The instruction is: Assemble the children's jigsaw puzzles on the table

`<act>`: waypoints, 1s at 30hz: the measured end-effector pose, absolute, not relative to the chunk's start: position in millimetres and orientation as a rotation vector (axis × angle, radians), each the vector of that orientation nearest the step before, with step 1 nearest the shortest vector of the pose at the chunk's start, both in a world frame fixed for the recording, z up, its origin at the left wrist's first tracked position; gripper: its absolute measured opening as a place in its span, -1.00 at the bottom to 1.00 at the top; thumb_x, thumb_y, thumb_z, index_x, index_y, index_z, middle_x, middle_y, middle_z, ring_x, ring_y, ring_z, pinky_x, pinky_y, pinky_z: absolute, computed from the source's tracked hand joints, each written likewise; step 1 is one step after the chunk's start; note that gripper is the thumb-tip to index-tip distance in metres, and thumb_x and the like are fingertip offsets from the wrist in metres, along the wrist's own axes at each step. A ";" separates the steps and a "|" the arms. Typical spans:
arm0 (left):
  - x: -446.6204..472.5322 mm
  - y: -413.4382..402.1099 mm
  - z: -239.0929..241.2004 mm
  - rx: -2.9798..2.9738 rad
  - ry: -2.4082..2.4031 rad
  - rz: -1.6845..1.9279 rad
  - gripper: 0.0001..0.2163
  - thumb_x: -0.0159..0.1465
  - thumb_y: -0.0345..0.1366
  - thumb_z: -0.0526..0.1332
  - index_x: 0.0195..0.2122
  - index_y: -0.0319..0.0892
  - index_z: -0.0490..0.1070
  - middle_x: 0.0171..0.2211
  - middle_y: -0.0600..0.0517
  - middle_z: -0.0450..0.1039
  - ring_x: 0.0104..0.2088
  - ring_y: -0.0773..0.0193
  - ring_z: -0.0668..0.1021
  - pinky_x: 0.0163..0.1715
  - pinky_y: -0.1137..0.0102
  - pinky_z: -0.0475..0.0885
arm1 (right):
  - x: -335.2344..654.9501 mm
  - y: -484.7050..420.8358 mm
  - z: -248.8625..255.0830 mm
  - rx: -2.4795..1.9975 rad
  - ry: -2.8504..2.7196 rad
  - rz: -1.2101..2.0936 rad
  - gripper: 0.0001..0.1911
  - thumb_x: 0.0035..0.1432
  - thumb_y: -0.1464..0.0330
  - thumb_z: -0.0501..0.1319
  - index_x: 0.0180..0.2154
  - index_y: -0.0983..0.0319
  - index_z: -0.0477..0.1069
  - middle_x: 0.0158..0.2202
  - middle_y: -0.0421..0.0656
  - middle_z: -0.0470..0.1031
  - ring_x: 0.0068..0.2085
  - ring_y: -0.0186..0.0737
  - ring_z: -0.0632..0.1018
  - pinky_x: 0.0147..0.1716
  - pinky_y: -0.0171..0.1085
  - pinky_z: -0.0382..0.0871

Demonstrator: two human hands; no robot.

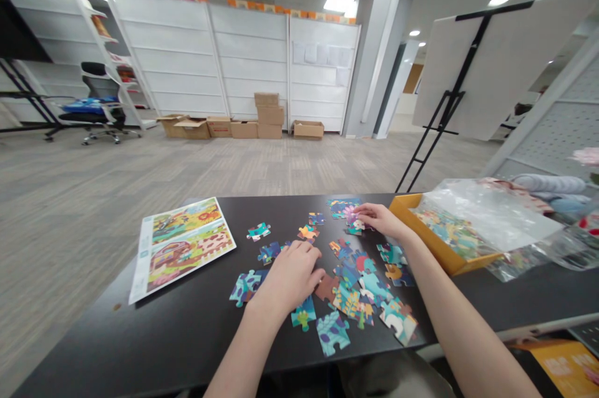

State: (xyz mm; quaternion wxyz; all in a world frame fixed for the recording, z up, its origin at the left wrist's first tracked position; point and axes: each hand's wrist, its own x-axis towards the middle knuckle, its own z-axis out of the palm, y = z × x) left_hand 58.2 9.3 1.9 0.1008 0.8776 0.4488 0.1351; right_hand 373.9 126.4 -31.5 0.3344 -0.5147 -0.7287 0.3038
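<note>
Taking the loose, overlapping pile of multicoloured jigsaw pieces [349, 298] as clock centre, with 12 pointing away from the wearer, we locate the right hand [379, 218] at 1 o'clock. Its bent fingers meet a pink-flowered jigsaw piece [350, 214], which lies against a blue patterned cluster [343, 203] at 12. The left hand [297, 267] is at 10, palm down, fingers loosely curved, beside a dark-blue knobbed piece [269, 252]. Both undersides being hidden, we cannot tell whether either hand grips a piece.

We judge the pieces to be spread so that their printed faces can be read, and the white-bordered illustrated sheet [187, 245], between 9 and 10, to be set aside for viewing.

We note flat pieces with rounded tabs and sockets, a smooth matte black tabletop [187, 339], and, at 2, an open yellow cardboard box [456, 268] topped by crinkled, clear plastic wrapping [491, 217].
</note>
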 end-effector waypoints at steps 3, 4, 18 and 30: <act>59.8 8.3 2.8 2.604 1.319 0.379 -0.82 0.33 -0.25 0.22 -0.08 -0.16 0.48 -0.05 -0.09 0.52 0.03 0.03 0.49 0.02 0.18 0.40 | 357.2 126.8 -38.2 -1.353 -1.920 0.670 -0.67 0.13 0.15 0.28 -0.18 0.24 0.54 -0.27 -0.07 0.64 -0.28 -0.13 0.61 -0.20 -0.17 0.48; 60.6 7.8 3.4 2.605 1.315 0.371 -0.82 0.33 -0.25 0.22 -0.08 -0.15 0.48 -0.06 -0.09 0.52 0.03 0.03 0.49 0.02 0.18 0.40 | 352.4 126.6 -39.1 -1.357 -1.924 0.635 -0.70 0.15 0.17 0.27 -0.18 0.23 0.54 -0.26 -0.07 0.65 -0.26 -0.12 0.61 -0.17 -0.16 0.47; 63.4 7.9 6.8 2.590 1.317 0.325 -0.81 0.33 -0.26 0.22 -0.07 -0.18 0.48 -0.06 -0.09 0.52 0.02 0.03 0.50 0.05 0.18 0.41 | 357.5 106.2 -20.4 -1.427 -2.189 0.588 -0.61 -0.05 0.21 0.43 -0.13 0.15 0.58 -0.18 -0.16 0.63 -0.20 -0.11 0.55 -0.13 -0.18 0.41; 62.9 6.6 6.5 2.597 1.317 0.300 -0.81 0.33 -0.26 0.22 -0.07 -0.17 0.48 -0.07 -0.10 0.52 0.00 0.03 0.51 0.03 0.19 0.40 | 349.8 104.8 -19.5 -1.404 -2.254 0.396 -0.53 -0.01 0.27 0.42 -0.02 0.16 0.50 -0.17 -0.11 0.57 -0.21 -0.12 0.52 -0.15 -0.18 0.39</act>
